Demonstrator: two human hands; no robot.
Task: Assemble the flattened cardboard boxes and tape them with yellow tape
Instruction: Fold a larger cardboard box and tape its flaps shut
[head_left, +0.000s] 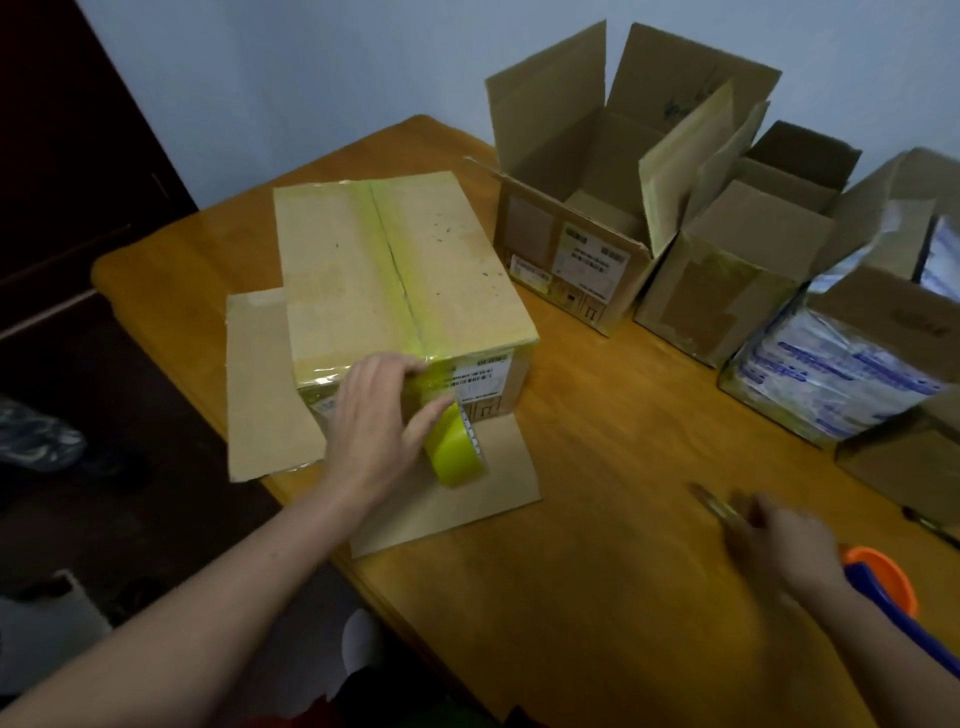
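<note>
Your left hand (374, 421) grips the yellow tape roll (457, 449) against the taped box (395, 270).
The box sits on flat cardboard (260, 395) on the wooden table (597, 519), pale wall (311, 78) behind; your blurred right hand (779, 540) perhaps touches scissors (709, 501), grip unclear.

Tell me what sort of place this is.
Likely a home or small-office room used for packing: a wooden table against a plain wall, open cardboard boxes in a row, and a yellow tape roll at the taped box.
</note>
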